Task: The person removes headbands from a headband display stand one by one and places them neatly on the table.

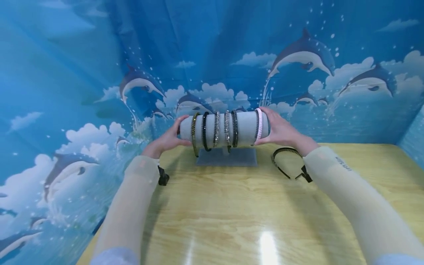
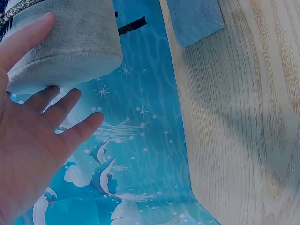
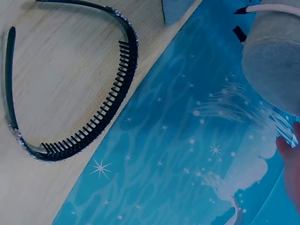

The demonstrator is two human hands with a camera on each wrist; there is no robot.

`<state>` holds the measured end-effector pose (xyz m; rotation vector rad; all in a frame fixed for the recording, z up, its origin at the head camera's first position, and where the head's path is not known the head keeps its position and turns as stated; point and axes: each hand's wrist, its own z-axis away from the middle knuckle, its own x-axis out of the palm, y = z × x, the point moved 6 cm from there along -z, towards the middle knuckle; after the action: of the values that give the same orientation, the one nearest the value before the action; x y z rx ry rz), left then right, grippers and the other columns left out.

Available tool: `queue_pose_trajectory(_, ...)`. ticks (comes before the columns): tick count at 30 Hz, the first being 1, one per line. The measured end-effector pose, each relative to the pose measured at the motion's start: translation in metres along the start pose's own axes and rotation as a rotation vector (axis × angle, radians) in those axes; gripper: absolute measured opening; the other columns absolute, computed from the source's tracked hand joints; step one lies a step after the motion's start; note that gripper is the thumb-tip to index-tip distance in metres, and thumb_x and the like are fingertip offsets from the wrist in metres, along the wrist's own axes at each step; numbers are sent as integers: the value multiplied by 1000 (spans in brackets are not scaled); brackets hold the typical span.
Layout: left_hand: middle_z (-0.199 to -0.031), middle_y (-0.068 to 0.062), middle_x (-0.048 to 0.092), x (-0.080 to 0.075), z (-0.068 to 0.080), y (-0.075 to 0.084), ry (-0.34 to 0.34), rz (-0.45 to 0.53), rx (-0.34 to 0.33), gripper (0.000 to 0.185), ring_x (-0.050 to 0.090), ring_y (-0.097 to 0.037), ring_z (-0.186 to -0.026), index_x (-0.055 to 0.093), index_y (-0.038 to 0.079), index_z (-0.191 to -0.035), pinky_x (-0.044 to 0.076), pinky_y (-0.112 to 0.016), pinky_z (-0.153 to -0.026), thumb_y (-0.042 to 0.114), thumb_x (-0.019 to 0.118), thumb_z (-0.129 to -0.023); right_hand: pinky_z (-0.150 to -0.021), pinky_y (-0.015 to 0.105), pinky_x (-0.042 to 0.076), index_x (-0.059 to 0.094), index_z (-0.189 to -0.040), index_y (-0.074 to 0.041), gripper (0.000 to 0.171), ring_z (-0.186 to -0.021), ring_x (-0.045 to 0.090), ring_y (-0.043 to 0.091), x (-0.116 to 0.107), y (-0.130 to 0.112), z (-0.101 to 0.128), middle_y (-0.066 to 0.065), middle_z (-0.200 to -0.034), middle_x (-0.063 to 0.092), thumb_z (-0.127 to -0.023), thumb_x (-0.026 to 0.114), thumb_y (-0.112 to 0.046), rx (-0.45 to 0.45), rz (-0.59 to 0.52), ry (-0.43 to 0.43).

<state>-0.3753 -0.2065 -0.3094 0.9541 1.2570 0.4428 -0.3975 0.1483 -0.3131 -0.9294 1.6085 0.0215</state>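
Blue dolphin-print backdrop (image 1: 99, 55) wraps the back and sides; you're at a pale wood bench (image 1: 232, 206).

Centre, toward 12 o'clock from you, is a grey padded roll (image 1: 246, 129) on a grey base (image 1: 226, 157). Its long axis runs 9-to-3, straight across your view. Hairbands ride over it side by side: a gold band (image 1: 193, 132) nearest the 9 o'clock end, several dark and sparkly ones mid-roll, and a pink band (image 1: 259, 125) at the 3 o'clock end.

Your left hand (image 1: 169, 139) cups the 9 o'clock end of the roll. In the left wrist view the fingers (image 2: 70, 136) are straight and spread, palm toward the end face, thumb lying on the roll (image 2: 70, 42). So it's open, flat contact, no wrap.

Your right hand (image 1: 281, 130) is at the 3 o'clock end, fingertips on or right by the pink band, thumb under. Fingers look relaxed rather than curled; can't tell if it pinches the band.

Both hands sit about equally near, one per end, roll between them.

A loose black toothed band (image 3: 93, 126) lies flat on the bench at roughly 4 o'clock from the roll, just beside your right wrist. It's apart from the base and nothing touches it.
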Motion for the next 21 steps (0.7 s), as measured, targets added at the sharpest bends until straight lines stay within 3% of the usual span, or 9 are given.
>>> queue_pose_trajectory(8,-147,-15,28,4,-2,-2,-4,3,29,96,37,-33,-127,9,28,-156,40,-51,-96,2,72,-87,-104,63,26,11,-156,-10,132,-138,24,42,-7,-8,-6,20,-155,22,-60,90,-52,-75,82,14)
queue_pose_trajectory(16,-147,-16,28,1,-2,-2,-5,1,23,97,37,-35,-128,8,24,-156,40,-52,-97,1,72,-87,-101,60,34,21,-153,-8,128,-133,33,40,-7,-10,-10,20,-149,32,-57,89,-57,-75,93,-22)
queue_pose_trajectory(21,-147,-16,28,-1,-2,-3,-1,-5,20,97,38,-34,-128,8,25,-156,40,-51,-96,1,72,-87,-104,61,29,23,-152,-6,127,-134,31,41,-9,-15,-14,21,-150,30,-58,87,-60,-97,147,-16)
